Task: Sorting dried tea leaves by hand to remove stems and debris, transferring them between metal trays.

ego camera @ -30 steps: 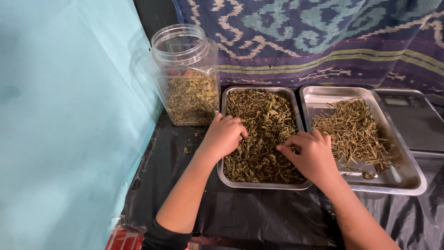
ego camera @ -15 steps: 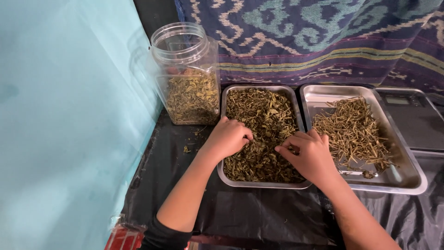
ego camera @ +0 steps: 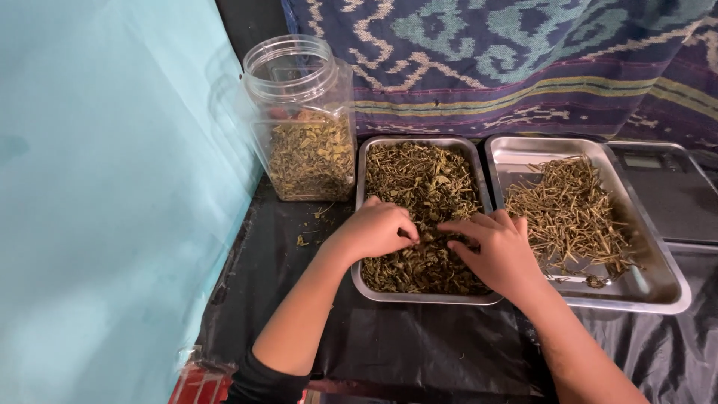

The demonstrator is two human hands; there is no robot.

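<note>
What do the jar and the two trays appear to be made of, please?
The jar looks like clear plastic: see-through walls, a ribbed neck and soft glare, though glass is possible. The left tray and the right tray look like brushed stainless steel: grey, dully reflective, with thin rolled rims.

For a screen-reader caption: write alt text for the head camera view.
A person's left hand and right hand dig into dried green leaves and stems in a rectangular steel tray on black sheeting. To its right, a second steel tray holds pale dry stems; to its left stands an open clear plastic jar, partly filled with dried leaves.
</note>
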